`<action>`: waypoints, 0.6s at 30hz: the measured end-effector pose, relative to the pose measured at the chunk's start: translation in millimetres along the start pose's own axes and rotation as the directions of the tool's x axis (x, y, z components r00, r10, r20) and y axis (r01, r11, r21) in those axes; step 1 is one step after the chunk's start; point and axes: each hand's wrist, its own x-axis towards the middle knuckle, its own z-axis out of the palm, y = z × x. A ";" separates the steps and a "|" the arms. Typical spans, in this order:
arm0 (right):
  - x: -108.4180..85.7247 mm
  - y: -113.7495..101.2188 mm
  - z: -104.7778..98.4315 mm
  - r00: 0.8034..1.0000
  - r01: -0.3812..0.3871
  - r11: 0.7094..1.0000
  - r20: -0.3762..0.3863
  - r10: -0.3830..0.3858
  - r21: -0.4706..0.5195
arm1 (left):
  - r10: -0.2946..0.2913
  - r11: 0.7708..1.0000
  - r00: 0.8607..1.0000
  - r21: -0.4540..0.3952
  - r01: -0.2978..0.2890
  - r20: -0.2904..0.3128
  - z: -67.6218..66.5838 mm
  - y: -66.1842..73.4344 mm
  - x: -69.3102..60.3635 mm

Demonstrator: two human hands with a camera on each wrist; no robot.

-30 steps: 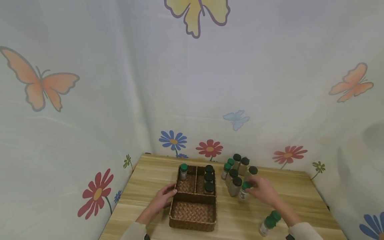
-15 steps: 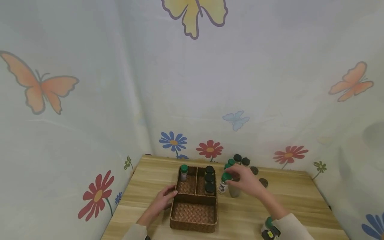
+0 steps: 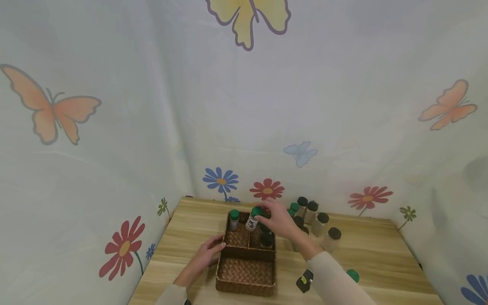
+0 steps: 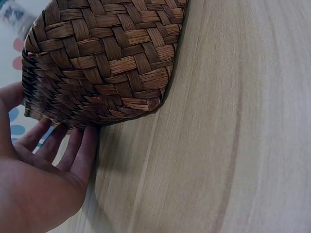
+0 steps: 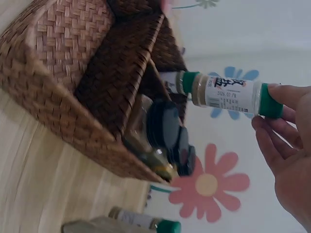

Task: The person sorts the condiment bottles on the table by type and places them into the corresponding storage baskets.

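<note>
Butterfly-printed backdrop point(image 3: 343, 93) rises behind a green-capped jar point(image 3: 251, 223) held over a woven basket point(image 3: 245, 288)

Pale wood grain runs across the table point(image 3: 183, 231), with red and blue flowers printed along the backdrop just beyond its far edge. At the lower centre of the head view stands the basket, divided into three compartments. The right hand point(image 3: 280, 219) pinches the jar by its cap above the basket's far part, near the divider; which compartment it is over, I cannot tell. The left hand point(image 3: 206, 255) rests against the basket's left side, fingers extended and touching the weave. Another green-capped shaker point(image 3: 234, 221) stands in the far left compartment, and dark-lidded jars point(image 5: 163, 124) fill part of the far right one. Right of the basket, dark-capped bottles point(image 3: 321, 225) stand on the table. One green cap point(image 3: 353, 275) shows at lower right, beside the right sleeve point(image 3: 335, 277).
</note>
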 end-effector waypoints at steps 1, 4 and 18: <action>3.7 0.9 6.1 1.000 -0.005 1.000 -0.003 0.005 -0.005 | 0.001 1.000 1.000 -0.002 -0.001 -0.001 -0.2 -0.2 -0.1; 12.4 4.2 23.7 1.000 -0.024 0.999 -0.003 0.024 -0.026 | 0.000 1.000 1.000 -0.006 0.000 -0.002 -0.8 -0.7 -0.3; 32.9 24.4 69.8 0.985 -0.172 0.975 -0.021 0.171 -0.139 | 0.012 1.000 1.000 -0.026 -0.011 0.010 -1.6 -1.3 -0.2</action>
